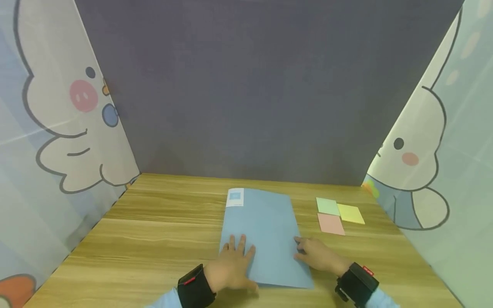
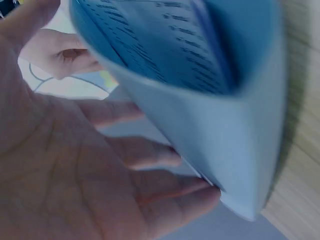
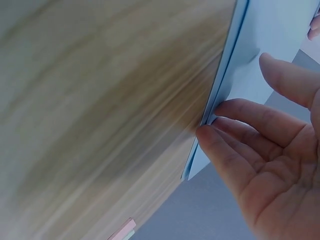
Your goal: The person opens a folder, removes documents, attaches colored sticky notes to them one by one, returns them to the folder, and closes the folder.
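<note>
Fingers (image 1: 242, 245) of the left hand (image 1: 230, 266) spread apart, lying over the lower left of the blue folder (image 1: 267, 235); right hand (image 1: 320, 255) at folder's right edge, fingertips touching it, fingers loosely bent, thumb standing off from them in the right wrist view. Neither hand clamped on anything as far as shown.

Folder sits on the wood-grain tabletop (image 1: 161, 239), roughly centred in front of the person, long side running away from them, slightly slanted. White label (image 1: 235, 197) with a blue square at its far left corner. Left wrist view looks into the folder: cover bowed, printed pages (image 2: 187, 42) inside, lines of text too blurred to read.

Right of folder, near its far half: three paper squares close together, green (image 1: 327, 206) and yellow (image 1: 351, 214) side by side, pink (image 1: 331, 224) on the near side of green.

Black wrist device on each wrist, left (image 1: 196, 287) and right (image 1: 356, 284), red tag on both. Light-blue sleeves (image 1: 167, 299) below those. Dark grey panel (image 1: 246, 85) behind tabletop, cartoon-print sheets on both sides, left (image 1: 57, 102) and right (image 1: 420, 158).
</note>
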`<move>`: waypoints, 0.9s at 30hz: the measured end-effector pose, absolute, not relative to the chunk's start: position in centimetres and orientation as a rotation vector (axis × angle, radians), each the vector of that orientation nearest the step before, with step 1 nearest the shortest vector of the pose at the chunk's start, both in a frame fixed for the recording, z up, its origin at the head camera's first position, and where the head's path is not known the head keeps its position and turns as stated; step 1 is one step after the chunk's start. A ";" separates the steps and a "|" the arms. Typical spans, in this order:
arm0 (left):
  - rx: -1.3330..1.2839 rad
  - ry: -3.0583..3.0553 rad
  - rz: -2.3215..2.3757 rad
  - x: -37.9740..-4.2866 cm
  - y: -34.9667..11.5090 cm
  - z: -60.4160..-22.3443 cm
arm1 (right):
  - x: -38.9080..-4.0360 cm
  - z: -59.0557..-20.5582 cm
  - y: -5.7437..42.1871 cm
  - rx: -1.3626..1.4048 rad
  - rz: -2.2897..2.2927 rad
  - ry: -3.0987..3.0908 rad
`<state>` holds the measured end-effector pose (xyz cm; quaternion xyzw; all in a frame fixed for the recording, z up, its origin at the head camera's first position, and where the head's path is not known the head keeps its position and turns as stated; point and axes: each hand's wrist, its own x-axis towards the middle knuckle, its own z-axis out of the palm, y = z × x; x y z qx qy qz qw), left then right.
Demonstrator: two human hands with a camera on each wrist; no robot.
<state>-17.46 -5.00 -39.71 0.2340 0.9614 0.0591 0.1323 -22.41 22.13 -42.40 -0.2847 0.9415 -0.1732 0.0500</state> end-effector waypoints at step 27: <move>0.924 3.107 -0.623 -14.6 -3.6 -40.6 | -22.8 -40.5 20.0 -0.685 -0.888 2.761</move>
